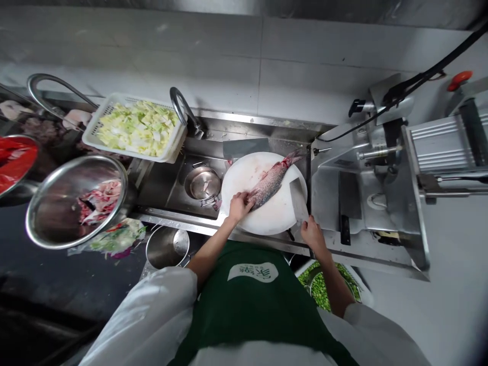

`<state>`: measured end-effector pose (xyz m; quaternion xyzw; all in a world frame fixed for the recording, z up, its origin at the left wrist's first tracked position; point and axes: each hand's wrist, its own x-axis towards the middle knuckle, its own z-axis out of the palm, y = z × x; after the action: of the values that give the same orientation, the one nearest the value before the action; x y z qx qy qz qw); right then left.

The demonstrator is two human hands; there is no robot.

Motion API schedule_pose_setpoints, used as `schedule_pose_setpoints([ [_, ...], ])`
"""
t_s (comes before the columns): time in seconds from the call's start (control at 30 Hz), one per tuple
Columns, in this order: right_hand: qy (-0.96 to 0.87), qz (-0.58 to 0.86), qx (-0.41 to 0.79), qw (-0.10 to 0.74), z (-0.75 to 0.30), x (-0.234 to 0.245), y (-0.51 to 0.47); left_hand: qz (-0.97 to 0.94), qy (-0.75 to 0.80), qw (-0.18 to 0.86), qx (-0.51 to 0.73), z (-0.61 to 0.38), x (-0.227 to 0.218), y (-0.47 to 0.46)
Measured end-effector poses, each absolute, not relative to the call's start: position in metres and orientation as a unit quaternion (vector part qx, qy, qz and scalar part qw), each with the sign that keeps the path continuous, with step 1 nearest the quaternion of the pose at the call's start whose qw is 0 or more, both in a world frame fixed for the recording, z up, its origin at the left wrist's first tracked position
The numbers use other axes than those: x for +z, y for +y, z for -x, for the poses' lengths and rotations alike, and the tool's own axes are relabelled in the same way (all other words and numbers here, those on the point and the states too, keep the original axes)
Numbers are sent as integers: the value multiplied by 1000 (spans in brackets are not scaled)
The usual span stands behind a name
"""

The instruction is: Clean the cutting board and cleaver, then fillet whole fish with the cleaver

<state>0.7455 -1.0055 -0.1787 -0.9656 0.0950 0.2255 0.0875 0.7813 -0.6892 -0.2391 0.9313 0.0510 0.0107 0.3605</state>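
A whole grey fish (272, 180) lies slantwise on a round white cutting board (244, 175), tail toward the back right. My left hand (239, 206) is closed over the fish's head end, pressing it to the board. My right hand (312, 234) grips the handle of a cleaver (298, 201), whose broad blade rests flat on the board's right edge, just right of the fish.
A sink holding a small steel pot (202, 183) lies left of the board. A white basket of chopped cabbage (137, 127) and a steel bowl with meat (78, 201) stand further left. A steel slicing machine (381, 173) fills the right. Green peas (324, 290) sit below.
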Motion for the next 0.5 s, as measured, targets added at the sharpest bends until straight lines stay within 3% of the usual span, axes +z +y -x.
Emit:
schedule_pose_setpoints([
  [0.2, 97, 969, 217, 69, -749, -171, -1001, -935, 65, 346, 45, -802, -233, -697],
  [0.4, 81, 983, 160, 41, -740, -148, -989, -887, 177, 392, 167, -772, -238, -707],
  [0.5, 22, 981, 186, 52, -742, -132, -960, -872, 175, 421, 180, -761, -241, -714],
])
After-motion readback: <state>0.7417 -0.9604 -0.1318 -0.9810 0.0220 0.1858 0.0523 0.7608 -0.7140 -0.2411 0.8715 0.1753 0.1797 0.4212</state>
